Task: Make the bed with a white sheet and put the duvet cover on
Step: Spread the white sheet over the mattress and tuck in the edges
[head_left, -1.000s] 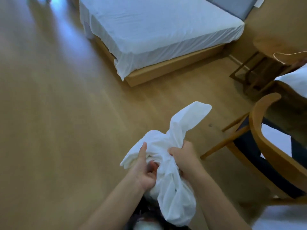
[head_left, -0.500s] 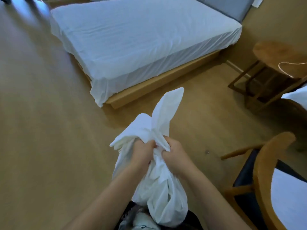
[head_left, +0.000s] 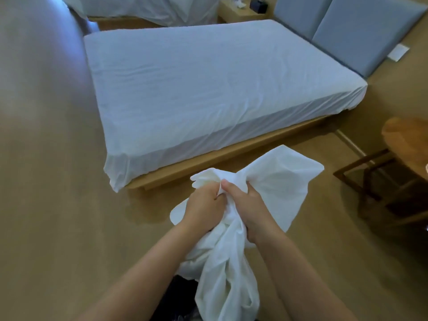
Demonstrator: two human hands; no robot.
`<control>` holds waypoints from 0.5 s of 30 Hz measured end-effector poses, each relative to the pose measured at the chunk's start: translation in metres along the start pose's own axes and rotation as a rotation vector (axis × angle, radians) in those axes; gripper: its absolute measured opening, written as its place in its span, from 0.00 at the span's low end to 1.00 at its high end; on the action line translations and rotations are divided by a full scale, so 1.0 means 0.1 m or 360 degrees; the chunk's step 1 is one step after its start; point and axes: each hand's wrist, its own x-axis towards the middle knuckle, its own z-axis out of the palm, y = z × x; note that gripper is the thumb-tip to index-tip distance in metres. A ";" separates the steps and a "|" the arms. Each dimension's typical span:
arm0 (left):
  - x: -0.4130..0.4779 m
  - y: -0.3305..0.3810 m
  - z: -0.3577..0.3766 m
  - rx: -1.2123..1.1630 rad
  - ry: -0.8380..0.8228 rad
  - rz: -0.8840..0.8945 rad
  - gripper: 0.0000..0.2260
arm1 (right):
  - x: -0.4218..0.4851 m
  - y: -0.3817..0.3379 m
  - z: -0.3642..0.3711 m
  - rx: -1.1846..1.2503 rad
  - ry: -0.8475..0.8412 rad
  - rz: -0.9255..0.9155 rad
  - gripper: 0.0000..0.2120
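Observation:
A bunched white cloth (head_left: pixel 280 186) hangs in front of me, gathered between both hands. My left hand (head_left: pixel 203 205) grips the bunch from the left with fingers curled into the folds. My right hand (head_left: pixel 247 205) grips it from the right, thumb on top. A loose flap of the cloth spreads up and right beyond my right hand, and the rest drops toward my legs. Ahead stands the bed (head_left: pixel 231 151), its mattress covered by a smooth white sheet (head_left: pixel 196 82) that drapes over the near corner.
Grey headboard panels (head_left: pixel 361 31) back the bed at the right. A round wooden table (head_left: pixel 407 140) with dark legs stands at the right edge. A second bed (head_left: pixel 148 10) with white bedding and a nightstand (head_left: pixel 240 12) lie beyond. Wooden floor (head_left: pixel 46 181) stretches left.
The view has swung toward the bed, which now fills the upper frame; the chair has left view. The cloth's upper flap has spread wider to the right while both hands keep gripping it.

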 end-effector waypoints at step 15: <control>4.00 1.76 -0.36 0.0227 0.0394 0.0498 0.11 | 3.20 -2.96 -0.83 -0.0132 -0.0044 -0.0516 0.17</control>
